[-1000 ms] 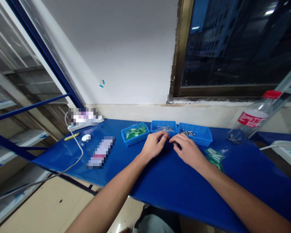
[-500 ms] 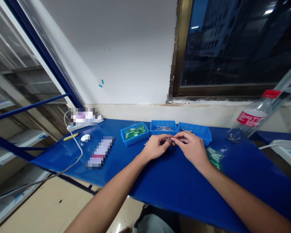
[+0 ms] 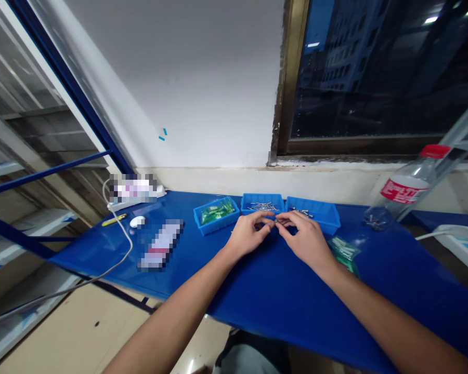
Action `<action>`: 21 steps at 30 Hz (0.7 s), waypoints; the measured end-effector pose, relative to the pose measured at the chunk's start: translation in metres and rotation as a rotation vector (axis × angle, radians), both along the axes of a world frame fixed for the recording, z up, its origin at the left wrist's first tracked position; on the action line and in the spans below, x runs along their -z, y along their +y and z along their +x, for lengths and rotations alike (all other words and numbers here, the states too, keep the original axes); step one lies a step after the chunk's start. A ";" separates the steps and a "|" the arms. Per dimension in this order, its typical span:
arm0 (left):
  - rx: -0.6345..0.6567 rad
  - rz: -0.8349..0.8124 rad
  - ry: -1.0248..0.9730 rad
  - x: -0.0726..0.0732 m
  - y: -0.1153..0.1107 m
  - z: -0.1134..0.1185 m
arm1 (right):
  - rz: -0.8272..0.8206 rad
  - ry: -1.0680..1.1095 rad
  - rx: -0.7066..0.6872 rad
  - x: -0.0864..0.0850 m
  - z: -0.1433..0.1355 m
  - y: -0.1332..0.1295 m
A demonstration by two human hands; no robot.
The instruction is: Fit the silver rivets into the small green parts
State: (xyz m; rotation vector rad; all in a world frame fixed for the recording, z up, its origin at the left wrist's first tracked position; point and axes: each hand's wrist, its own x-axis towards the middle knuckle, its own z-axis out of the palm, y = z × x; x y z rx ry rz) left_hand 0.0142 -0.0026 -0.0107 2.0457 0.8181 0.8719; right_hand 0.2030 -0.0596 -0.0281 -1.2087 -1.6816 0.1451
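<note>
Right hand (image 3: 306,239) pinches tiny metallic piece (image 3: 276,221)
Left hand (image 3: 246,236): grip unclear; a fingertip slip could drop the piece onto the glossy blue counter (image 3: 273,291).

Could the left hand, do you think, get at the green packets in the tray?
Probably yes: the green packets lie in an open blue tray close to the left hand, though its fingertips seem busy with a small piece.

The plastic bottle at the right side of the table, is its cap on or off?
On: the red cap sits over the neck of the plastic bottle. Whether it is screwed tight, I cannot tell.
</note>
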 end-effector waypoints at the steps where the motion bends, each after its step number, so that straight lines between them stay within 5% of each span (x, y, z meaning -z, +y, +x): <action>1: -0.007 0.027 0.021 0.000 -0.001 0.000 | -0.008 -0.014 0.002 0.001 0.000 0.001; 21: 0.026 0.094 0.179 -0.008 -0.003 -0.002 | -0.063 -0.018 -0.045 -0.003 0.001 0.000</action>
